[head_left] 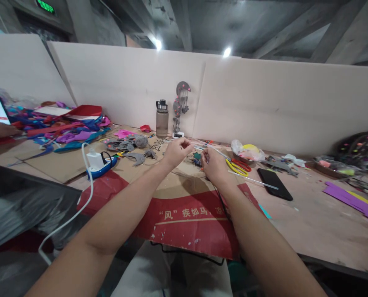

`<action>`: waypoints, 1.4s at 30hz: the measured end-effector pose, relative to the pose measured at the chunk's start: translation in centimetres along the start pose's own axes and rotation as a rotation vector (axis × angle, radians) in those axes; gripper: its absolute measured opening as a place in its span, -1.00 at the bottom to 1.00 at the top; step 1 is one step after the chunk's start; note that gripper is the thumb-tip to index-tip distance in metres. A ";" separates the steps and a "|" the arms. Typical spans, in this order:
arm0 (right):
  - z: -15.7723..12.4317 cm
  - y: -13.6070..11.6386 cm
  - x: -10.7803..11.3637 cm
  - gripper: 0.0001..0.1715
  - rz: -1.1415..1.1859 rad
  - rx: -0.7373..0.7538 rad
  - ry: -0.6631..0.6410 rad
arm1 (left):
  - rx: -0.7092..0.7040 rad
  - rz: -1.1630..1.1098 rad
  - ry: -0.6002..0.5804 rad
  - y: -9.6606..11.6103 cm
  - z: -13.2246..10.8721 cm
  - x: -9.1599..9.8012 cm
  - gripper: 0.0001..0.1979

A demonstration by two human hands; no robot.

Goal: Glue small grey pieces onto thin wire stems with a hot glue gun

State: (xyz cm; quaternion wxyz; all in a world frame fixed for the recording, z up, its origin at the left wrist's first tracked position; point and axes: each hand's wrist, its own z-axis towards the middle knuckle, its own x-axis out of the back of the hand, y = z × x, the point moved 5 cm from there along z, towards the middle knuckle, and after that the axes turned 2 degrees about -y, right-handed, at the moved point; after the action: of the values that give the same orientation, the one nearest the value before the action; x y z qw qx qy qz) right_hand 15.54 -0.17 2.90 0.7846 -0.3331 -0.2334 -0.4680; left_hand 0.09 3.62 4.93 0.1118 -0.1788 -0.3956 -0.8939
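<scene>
Cardboard on table; left hand pinched together, right hand curled (grip unclear, can't tell whether closed).

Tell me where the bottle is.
In the head view, the bottle stands left of centre before the white panel, just left of the grey crescent ornament.

Phone right of hands, bottle behind
</scene>
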 end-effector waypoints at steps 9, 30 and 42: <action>0.1 0.4 -0.5 -0.84 0.022 -0.026 -0.011 | 0.122 -0.014 -0.056 -2.5 0.6 -0.5 -0.76; -0.1 -0.1 -0.7 -0.87 0.016 -0.035 -0.104 | 0.115 -0.070 -0.335 -1.4 -0.2 -2.1 -0.69; -0.2 0.0 -1.0 -0.84 0.012 -0.020 -0.093 | 0.064 -0.060 -0.377 -2.0 -0.4 -2.6 -0.67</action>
State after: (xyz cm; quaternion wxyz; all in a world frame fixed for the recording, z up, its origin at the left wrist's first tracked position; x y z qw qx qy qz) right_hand 15.07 0.24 2.07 0.7724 -0.3635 -0.2629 -0.4496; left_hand 1.70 4.85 2.28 0.0147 -0.3276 -0.4431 -0.8344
